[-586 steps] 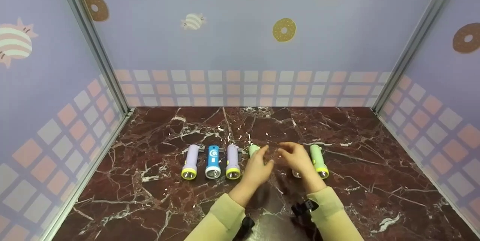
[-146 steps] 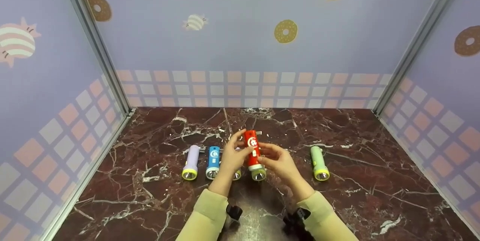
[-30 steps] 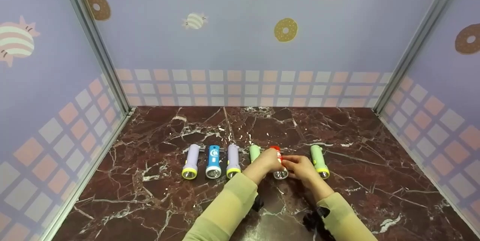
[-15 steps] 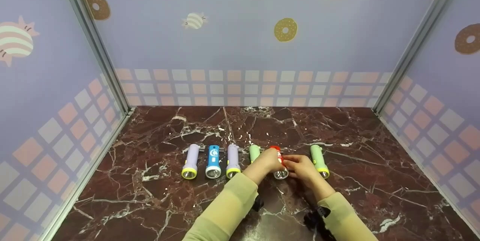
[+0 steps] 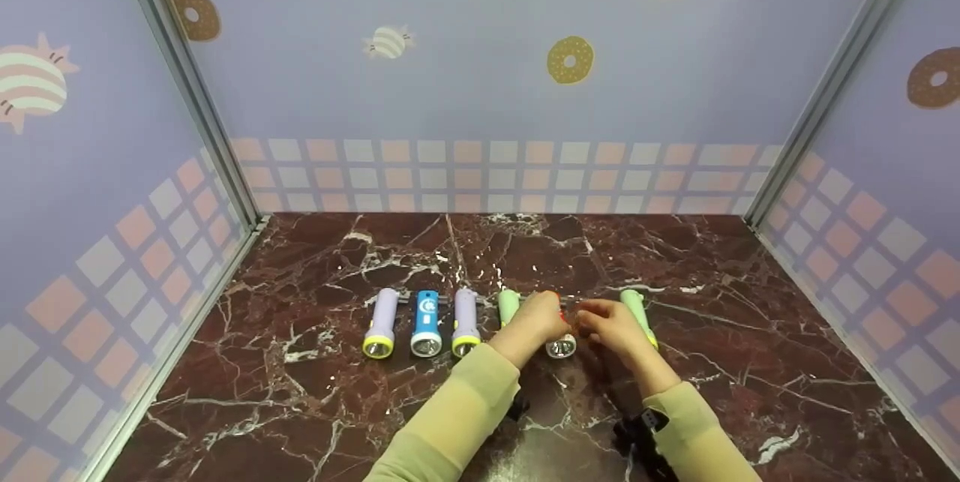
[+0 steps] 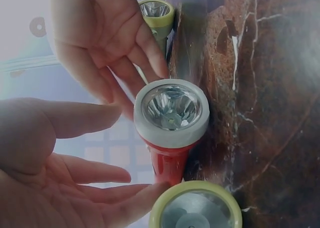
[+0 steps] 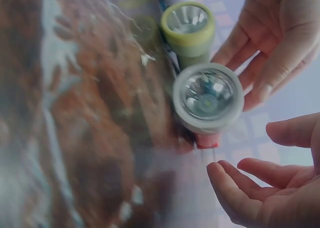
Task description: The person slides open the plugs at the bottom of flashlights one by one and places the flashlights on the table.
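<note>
A red flashlight (image 6: 170, 164) with a white head lies on the table, its lens toward the near edge. My left hand (image 5: 537, 320) is over it and hides most of its body in the head view; in the left wrist view its fingers are loosely spread beside the body and the thumb stands apart. My right hand (image 5: 616, 329) is just to the right of it, fingers relaxed, with nothing between them. To the left lies a green flashlight (image 5: 508, 303), partly behind my left hand. Another green flashlight (image 5: 634, 308) lies right of my right hand, partly covered.
Farther left in the row lie a purple flashlight (image 5: 466, 317), a blue flashlight (image 5: 427, 317) and a second purple flashlight (image 5: 384, 315). They lie on a dark red marbled table (image 5: 300, 407). Patterned panels (image 5: 480, 92) enclose the back and sides.
Since 4.9 s ago the red flashlight has come down from both hands into the gap right of the green one. In the last half second my right hand has drawn back right, off it.
</note>
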Action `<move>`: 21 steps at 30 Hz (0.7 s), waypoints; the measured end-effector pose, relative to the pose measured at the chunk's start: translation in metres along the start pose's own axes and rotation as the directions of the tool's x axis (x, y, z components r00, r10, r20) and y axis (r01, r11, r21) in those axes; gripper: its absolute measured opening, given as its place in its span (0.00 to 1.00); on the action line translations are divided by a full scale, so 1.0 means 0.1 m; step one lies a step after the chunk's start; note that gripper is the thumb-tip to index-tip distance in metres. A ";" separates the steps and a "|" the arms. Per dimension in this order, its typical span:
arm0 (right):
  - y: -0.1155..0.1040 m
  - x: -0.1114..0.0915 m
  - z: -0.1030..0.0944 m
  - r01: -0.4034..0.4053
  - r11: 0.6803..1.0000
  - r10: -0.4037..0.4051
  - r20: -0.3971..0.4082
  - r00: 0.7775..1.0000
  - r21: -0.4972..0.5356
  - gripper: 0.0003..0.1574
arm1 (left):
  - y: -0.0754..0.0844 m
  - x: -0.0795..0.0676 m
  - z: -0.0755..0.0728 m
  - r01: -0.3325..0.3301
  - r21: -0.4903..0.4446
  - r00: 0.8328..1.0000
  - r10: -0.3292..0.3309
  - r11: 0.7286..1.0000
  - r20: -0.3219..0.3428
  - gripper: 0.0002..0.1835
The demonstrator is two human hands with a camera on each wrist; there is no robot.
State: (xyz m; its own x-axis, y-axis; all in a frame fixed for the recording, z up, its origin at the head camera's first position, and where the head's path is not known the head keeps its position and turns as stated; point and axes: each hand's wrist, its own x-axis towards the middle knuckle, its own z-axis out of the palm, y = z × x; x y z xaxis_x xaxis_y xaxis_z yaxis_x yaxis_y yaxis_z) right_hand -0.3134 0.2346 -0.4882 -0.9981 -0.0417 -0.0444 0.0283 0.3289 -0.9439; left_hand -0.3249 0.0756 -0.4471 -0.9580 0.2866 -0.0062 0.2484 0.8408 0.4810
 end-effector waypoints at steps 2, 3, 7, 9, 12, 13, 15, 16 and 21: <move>-0.02 0.00 -0.05 0.008 1.000 -0.008 -0.029 1.000 -0.018 0.28 | 0.02 0.01 0.01 0.017 0.012 1.000 -0.017 1.000 -0.007 0.17; -0.03 0.00 -0.08 0.008 1.000 -0.009 -0.045 0.999 -0.018 0.28 | 0.04 0.02 0.02 0.025 0.016 1.000 -0.025 1.000 -0.013 0.20; -0.05 0.01 -0.19 0.016 1.000 -0.018 -0.105 0.994 -0.019 0.27 | 0.10 0.04 0.03 0.028 -0.019 0.998 -0.029 0.999 -0.057 0.32; -0.07 0.02 -0.25 0.014 1.000 -0.016 -0.122 0.992 -0.014 0.26 | 0.14 0.04 0.04 0.006 -0.062 0.996 -0.011 0.998 -0.085 0.35; -0.08 0.02 -0.34 0.008 0.999 -0.013 -0.160 0.987 -0.032 0.26 | 0.18 0.10 0.12 -0.055 -0.116 0.989 0.038 0.992 -0.146 0.34; -0.09 0.02 -0.38 0.004 0.999 -0.011 -0.171 0.985 -0.038 0.26 | 0.21 0.10 0.12 -0.068 -0.139 0.988 0.048 0.988 -0.149 0.34; -0.07 0.03 -0.43 -0.003 0.998 -0.009 -0.200 0.980 -0.058 0.26 | 0.28 0.10 0.15 -0.078 -0.180 0.989 0.054 0.981 -0.134 0.34; -0.07 0.03 -0.46 -0.003 0.998 -0.012 -0.214 0.977 -0.070 0.25 | 0.31 0.10 0.16 -0.080 -0.195 0.991 0.056 0.978 -0.123 0.33; -0.01 0.05 -0.57 0.001 0.991 -0.039 -0.283 0.958 -0.133 0.24 | 0.52 0.04 0.22 -0.076 -0.226 0.995 0.061 0.971 -0.073 0.33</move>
State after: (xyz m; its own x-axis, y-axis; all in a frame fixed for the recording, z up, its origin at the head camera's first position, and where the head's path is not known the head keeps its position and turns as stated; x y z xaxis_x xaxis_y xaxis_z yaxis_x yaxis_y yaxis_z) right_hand -0.3217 0.2874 -0.4691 -0.9730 0.2139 0.0862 0.0203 0.4517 -0.8919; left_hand -0.3122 0.1306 -0.4408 -0.9491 0.3026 0.0871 0.2815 0.6913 0.6654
